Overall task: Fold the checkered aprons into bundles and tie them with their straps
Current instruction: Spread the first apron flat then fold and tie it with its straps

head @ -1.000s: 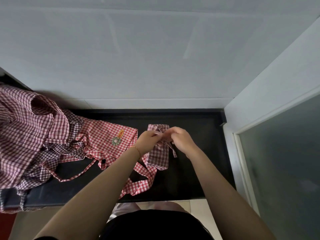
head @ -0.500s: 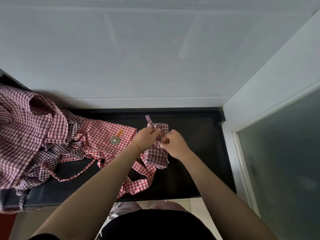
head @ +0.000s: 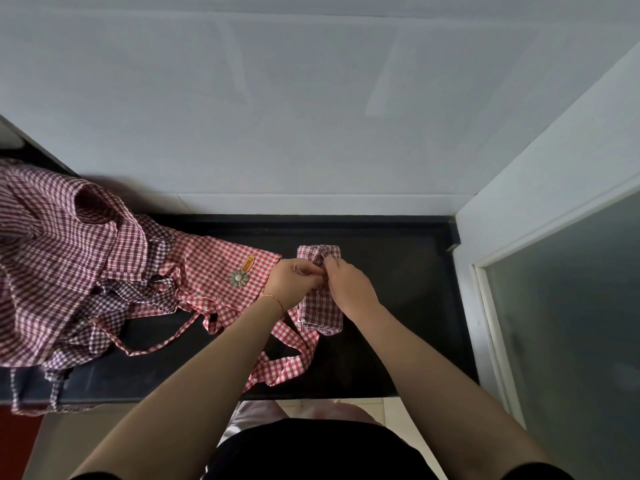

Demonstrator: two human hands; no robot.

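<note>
On the black counter [head: 398, 271], the folded checkered bundle [head: 320, 311] lies just right of the red checkered apron [head: 221, 271]. Over the bundle's middle, the left hand [head: 294, 284] and right hand [head: 348, 285] meet, each pinching its thin strap [head: 304, 270]. A heap of darker checkered aprons [head: 59, 265] sits left of the red apron.

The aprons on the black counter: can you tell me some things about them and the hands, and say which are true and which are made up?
1. Both hands, left hand and right hand, are on the folded bundle. True.
2. The bundle lies on a white table. False: it lies on the black counter.
3. The red apron has a flower badge. True.
4. The pile of aprons is to the right of the hands. False: it is to their left.
5. The left wrist wears a thin red bracelet. True.
</note>
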